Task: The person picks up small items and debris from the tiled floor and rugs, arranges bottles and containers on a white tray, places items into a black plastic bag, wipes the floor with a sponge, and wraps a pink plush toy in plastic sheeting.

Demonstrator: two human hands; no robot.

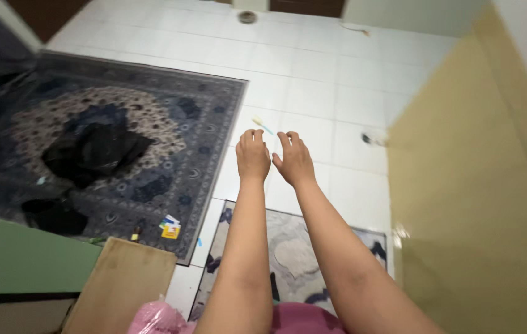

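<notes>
Toothbrush (262,125) lies on white tiled floor (313,80), just beyond both fingertips. Left hand (253,154) and right hand (294,159) stretched out, released, holding nothing. Patterned blue rug (152,124) left; grey mat (294,253) below; yellow wall (461,198) right.

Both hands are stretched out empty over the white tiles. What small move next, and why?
Probably lower the left hand toward the thin pale toothbrush-like stick on the white tiled floor. It lies just beyond the fingertips, and both the left hand and the right hand are open and empty.

Both forearms bare — no sleeves, rings or watch — pink garment (300,318) below.
</notes>
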